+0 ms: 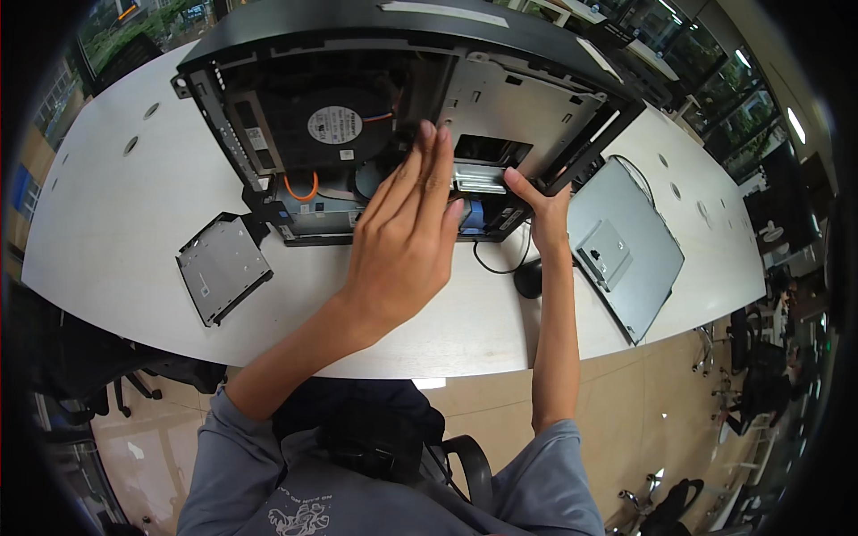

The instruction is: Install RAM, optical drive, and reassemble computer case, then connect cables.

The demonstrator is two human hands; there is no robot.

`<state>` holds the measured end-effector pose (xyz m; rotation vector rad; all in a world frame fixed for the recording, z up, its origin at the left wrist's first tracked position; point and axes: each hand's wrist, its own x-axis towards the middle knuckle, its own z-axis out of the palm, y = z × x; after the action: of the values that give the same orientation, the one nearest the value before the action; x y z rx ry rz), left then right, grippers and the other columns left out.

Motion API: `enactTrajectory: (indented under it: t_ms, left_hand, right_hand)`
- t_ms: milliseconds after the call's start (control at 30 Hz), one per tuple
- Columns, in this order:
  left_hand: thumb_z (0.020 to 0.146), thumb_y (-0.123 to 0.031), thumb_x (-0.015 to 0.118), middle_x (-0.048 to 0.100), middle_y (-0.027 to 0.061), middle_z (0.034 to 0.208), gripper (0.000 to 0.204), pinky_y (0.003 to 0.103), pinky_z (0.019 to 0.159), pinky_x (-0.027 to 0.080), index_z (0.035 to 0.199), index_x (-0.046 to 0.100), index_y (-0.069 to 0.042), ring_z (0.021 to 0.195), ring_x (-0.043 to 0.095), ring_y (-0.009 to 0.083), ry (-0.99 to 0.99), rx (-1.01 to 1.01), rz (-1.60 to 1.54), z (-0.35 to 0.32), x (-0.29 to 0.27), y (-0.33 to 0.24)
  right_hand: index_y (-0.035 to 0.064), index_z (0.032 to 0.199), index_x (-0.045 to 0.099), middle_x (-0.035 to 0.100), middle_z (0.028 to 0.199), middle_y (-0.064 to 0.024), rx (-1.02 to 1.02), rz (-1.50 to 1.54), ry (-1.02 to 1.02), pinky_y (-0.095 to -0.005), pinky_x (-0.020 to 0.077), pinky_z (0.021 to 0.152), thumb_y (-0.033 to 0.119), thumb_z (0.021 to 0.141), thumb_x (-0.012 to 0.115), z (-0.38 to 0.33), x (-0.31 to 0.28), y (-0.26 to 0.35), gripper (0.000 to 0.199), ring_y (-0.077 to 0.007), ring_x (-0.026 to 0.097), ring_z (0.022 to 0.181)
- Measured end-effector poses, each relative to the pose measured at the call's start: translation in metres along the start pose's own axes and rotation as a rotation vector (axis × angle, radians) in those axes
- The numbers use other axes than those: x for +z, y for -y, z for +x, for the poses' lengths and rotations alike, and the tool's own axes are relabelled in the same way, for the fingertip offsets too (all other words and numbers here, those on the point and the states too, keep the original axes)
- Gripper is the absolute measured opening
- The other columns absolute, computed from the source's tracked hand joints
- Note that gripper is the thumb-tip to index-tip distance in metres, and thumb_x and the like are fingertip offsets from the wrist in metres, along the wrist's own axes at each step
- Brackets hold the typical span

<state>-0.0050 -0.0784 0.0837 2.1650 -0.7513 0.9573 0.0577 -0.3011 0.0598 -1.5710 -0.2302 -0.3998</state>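
Note:
An opened black desktop computer case stands on the table, its inside facing me. In its left part a fan with a round white label shows, above an orange cable. My left hand reaches into the middle, fingers stretched and close together, beside a silver metal drive-like part. Its palm side is turned away, so any touch there is hidden. My right hand grips the case at its lower right, thumb on the inner metal and the other fingers hidden behind the edge.
On the white table, a flat grey drive-like part lies left of the case. To the right rests a grey metal side panel. A black rounded object and a thin cable lie by my right forearm.

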Motion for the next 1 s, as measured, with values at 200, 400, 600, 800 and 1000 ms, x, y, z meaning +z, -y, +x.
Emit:
enactTrajectory:
  t_ms: [200, 400, 600, 800, 1000]
  left_hand:
    - [0.086, -0.008, 0.074, 0.043, 0.0285, 0.156, 0.078, 0.046, 0.115, 0.042, 0.152, 0.037, 0.01, 0.143, 0.044, 0.041, 0.017, 0.08, 0.03, -0.014, 0.0, 0.019]
    - [0.08, -0.003, 0.081, 0.061, 0.0135, 0.12, 0.057, 0.04, 0.099, 0.043, 0.128, 0.052, -0.001, 0.113, 0.055, 0.0294, -0.126, 0.319, -0.114, -0.05, 0.02, 0.047]
    - [0.081, -0.003, 0.081, 0.06, 0.0035, 0.093, 0.045, 0.039, 0.085, 0.042, 0.119, 0.057, -0.005, 0.092, 0.056, 0.0228, 0.029, 0.208, -0.341, -0.068, 0.031, 0.043]
    - [0.081, -0.004, 0.08, 0.064, 0.0027, 0.092, 0.032, 0.038, 0.087, 0.045, 0.107, 0.061, -0.007, 0.09, 0.062, 0.0212, 0.042, 0.245, -0.353, -0.07, 0.027, 0.038]
    - [0.084, -0.01, 0.074, 0.064, 0.0021, 0.098, 0.021, 0.038, 0.097, 0.048, 0.103, 0.064, -0.008, 0.096, 0.064, 0.0202, 0.052, 0.373, -0.294, -0.079, 0.032, 0.037]
  right_hand:
    - [-0.0004, 0.123, 0.06, 0.066, 0.106, -0.0066, 0.004, 0.078, 0.006, -0.0297, 0.0497, 0.091, 0.028, 0.081, 0.089, -0.003, -0.004, -0.013, 0.058, -0.0172, 0.063, 0.098]
    - [-0.0023, 0.136, 0.052, 0.061, 0.119, -0.0075, -0.138, -0.026, -0.015, -0.0339, 0.045, 0.099, 0.07, 0.081, 0.076, -0.002, -0.02, -0.034, 0.094, -0.0184, 0.057, 0.109]
    - [0.0004, 0.14, 0.054, 0.063, 0.133, -0.0163, -0.311, -0.256, -0.327, -0.0426, 0.0457, 0.107, 0.056, 0.086, 0.08, -0.001, -0.065, -0.014, 0.082, -0.0286, 0.058, 0.127]
    - [-0.0002, 0.13, 0.062, 0.063, 0.131, -0.022, -0.129, -1.297, -0.334, -0.0455, 0.0445, 0.108, 0.031, 0.081, 0.087, -0.073, -0.141, -0.011, 0.064, -0.0381, 0.059, 0.124]
    - [0.0006, 0.131, 0.065, 0.055, 0.146, -0.0248, -0.213, -1.263, -0.174, -0.044, 0.038, 0.115, 0.021, 0.096, 0.072, -0.109, -0.15, -0.04, 0.042, -0.0382, 0.051, 0.137]
